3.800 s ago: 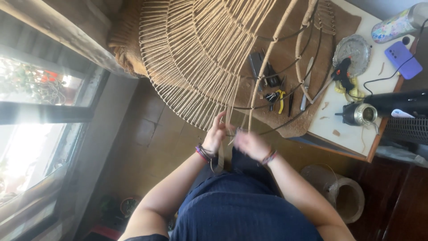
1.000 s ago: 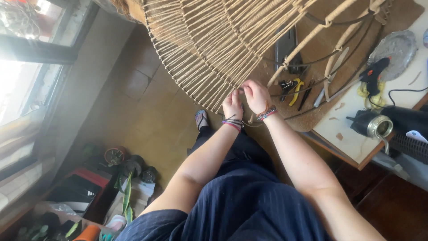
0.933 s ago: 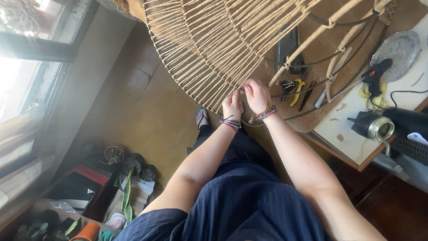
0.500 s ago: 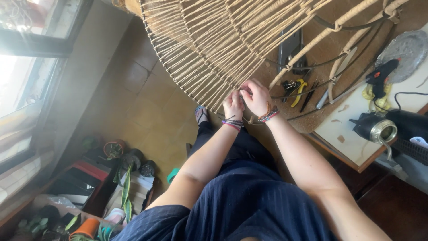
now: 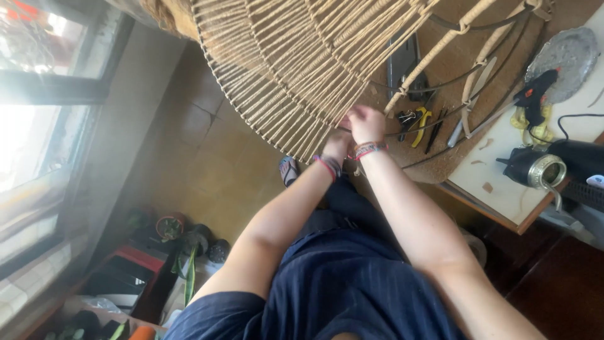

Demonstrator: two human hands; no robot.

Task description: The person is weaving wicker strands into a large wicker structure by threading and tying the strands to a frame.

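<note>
A large round woven cord frame (image 5: 302,63), with pale strands wound in rings over a dark wire skeleton, rests partly on the table and overhangs the floor. My left hand (image 5: 338,145) and my right hand (image 5: 367,123) meet at its lower rim, fingers pinched on the cord strands there. Both wrists wear woven bracelets. The fingertips are partly hidden among the strands. My dark blue lap fills the bottom of the view.
On the table (image 5: 503,189) lie a black glue gun (image 5: 535,97), yellow-handled pliers (image 5: 420,119), a round grey plate (image 5: 563,53) and a black and metal cup (image 5: 535,170). A window (image 5: 38,107) is at the left. Potted plants (image 5: 170,223) and boxes sit on the tiled floor.
The view has shifted so the frame and hands sit higher and more to the right than 3.8 s ago. The hands stay together at the rim, moving only slightly.
</note>
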